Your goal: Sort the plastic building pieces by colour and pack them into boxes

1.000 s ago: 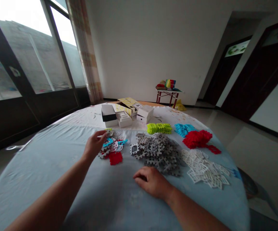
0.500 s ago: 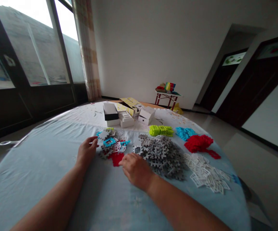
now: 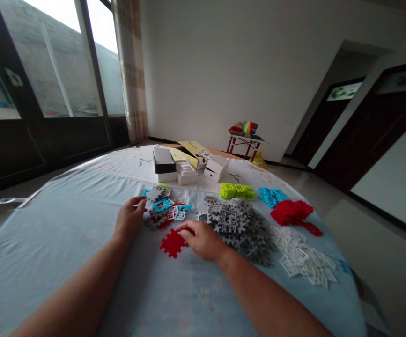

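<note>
My right hand (image 3: pixel 203 238) pinches the right edge of a flat red interlocking building piece (image 3: pixel 173 243), which has notched sides. At the left edge of a small mixed pile (image 3: pixel 158 217) is my left hand (image 3: pixel 130 216), its fingers apart and nothing seen in it. Blue interlocking pieces (image 3: pixel 161 205), white grid pieces (image 3: pixel 180 215) and grey pieces lie jumbled in that pile. Close beyond my right hand rises a large heap of grey interlocking pieces (image 3: pixel 241 227).
Sorted heaps of lime-green (image 3: pixel 237 191), blue (image 3: pixel 271 196), red (image 3: pixel 292 213) and white pieces (image 3: pixel 306 257) line the right side of the round table. White boxes (image 3: pixel 187 174) and a yellow box (image 3: pixel 197 152) stand at the back on the tablecloth (image 3: pixel 65 234).
The red piece has come out from the mixed pile toward me, and more of it shows in my right hand's grip. My left hand stays beside the pile.
</note>
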### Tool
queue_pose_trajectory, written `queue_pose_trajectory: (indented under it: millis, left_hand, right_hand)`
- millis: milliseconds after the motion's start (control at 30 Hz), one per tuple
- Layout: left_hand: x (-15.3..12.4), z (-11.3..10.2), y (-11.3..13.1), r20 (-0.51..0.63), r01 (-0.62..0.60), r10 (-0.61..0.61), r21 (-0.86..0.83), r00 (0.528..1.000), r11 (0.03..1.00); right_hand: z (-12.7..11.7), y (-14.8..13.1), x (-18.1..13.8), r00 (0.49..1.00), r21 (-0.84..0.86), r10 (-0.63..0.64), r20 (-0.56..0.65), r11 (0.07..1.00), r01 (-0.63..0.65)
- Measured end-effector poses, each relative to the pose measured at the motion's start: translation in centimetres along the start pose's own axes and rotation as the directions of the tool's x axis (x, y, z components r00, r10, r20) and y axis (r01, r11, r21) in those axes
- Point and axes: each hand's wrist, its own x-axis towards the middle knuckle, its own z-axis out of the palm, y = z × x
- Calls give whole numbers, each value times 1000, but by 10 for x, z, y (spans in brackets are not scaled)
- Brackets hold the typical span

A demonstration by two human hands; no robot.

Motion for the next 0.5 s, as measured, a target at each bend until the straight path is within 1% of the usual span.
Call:
queue_pose_trajectory:
  millis: [67, 133, 233, 367, 433, 500]
  left_hand:
    - [-1, -1, 1, -1, -3, 3, 3, 1000, 1000]
    - [-1, -1, 2, -4, -4, 4, 8, 1000, 1000]
    - [-1, -2, 3, -6, 0, 1, 21, 1000, 1000]
    - [-3, -5, 10, 3, 12, -13, 55, 1000, 998]
    - [-5, -8, 14, 15, 19, -20, 70, 1000, 997]
    - [-6, -11, 15, 27, 28, -31, 89, 999, 996]
  right_hand:
    - [2, 1, -1, 998, -16, 52, 27, 999, -51]
    - [5, 3, -3, 998, -110, 54, -10, 992, -55]
    - [11, 1, -8, 999, -204, 8, -40, 979, -16]
    - [16, -5, -14, 995, -305, -96, 9, 948, 95]
    - [12, -6, -17, 990, -342, -138, 28, 929, 139]
    - [0, -6, -21, 985, -345, -171, -3, 925, 160]
